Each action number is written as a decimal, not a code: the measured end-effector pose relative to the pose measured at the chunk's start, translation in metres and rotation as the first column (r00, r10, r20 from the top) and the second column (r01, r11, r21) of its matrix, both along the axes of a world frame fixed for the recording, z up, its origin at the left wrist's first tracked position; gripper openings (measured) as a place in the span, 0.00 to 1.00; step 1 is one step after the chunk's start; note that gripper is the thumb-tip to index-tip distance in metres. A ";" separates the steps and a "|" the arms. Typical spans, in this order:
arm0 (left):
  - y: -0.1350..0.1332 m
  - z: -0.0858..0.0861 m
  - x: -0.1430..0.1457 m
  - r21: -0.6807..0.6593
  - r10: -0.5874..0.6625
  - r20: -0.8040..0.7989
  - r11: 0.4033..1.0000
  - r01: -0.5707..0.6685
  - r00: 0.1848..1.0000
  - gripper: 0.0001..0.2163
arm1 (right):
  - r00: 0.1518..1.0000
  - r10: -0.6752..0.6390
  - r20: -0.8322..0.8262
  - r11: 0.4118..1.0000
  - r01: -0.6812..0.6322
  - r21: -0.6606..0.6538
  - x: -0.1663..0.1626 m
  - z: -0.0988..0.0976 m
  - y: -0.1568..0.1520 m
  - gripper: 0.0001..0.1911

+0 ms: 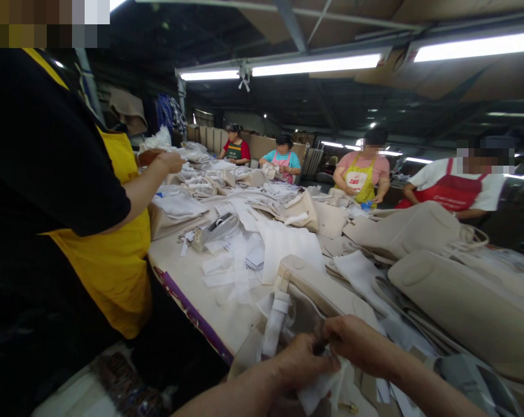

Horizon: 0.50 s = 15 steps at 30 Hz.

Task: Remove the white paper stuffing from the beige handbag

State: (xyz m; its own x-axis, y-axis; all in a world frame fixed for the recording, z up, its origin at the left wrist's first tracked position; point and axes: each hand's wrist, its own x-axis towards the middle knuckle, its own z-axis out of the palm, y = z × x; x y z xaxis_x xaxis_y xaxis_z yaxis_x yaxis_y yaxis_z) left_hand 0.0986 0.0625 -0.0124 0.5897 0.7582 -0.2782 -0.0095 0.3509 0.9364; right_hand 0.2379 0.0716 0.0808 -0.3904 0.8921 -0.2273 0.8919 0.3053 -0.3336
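Observation:
At the bottom of the head view my left hand [303, 362] and my right hand [357, 341] meet over a beige bag piece [318, 286] with a white wrapped strap [276, 315]. My left hand grips a wad of white wrapping paper [320, 389]. The fingers of my right hand pinch a small dark thing between both hands; I cannot make out what it is. The beige piece lies on the long work table [201, 289] right in front of me.
A co-worker in a black shirt and yellow apron [109, 255] stands close on my left, a hand [168, 161] raised. Several aproned people work along the far side. Beige bags [462, 301], white paper sheets and a tape dispenser [214, 229] cover the table.

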 end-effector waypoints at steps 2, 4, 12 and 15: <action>-0.002 -0.003 0.001 0.019 0.002 -0.004 1.000 -0.002 1.000 0.10 | 0.999 -0.041 0.021 0.999 0.040 0.023 -0.001 -0.001 0.001 0.20; -0.003 -0.006 0.001 0.086 0.022 0.007 0.996 -0.022 1.000 0.09 | 0.998 -0.052 0.025 0.997 0.050 0.053 -0.002 -0.003 0.003 0.27; -0.007 -0.004 0.006 0.173 0.086 -0.013 0.981 -0.082 0.996 0.07 | 0.999 0.038 0.024 0.997 -0.039 0.060 0.002 -0.010 0.004 0.13; -0.005 -0.005 0.009 0.151 0.100 -0.021 0.984 -0.096 0.995 0.07 | 0.994 0.070 -0.081 0.988 -0.058 0.141 0.011 -0.019 -0.005 0.12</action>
State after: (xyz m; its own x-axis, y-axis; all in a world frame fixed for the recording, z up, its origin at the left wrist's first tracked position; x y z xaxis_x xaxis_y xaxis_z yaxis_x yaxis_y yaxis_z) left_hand 0.1072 0.0580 -0.0176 0.5043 0.8461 -0.1726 -0.0096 0.2053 0.9786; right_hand 0.2489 0.0667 0.0622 -0.4603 0.8852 -0.0670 0.8390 0.4091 -0.3587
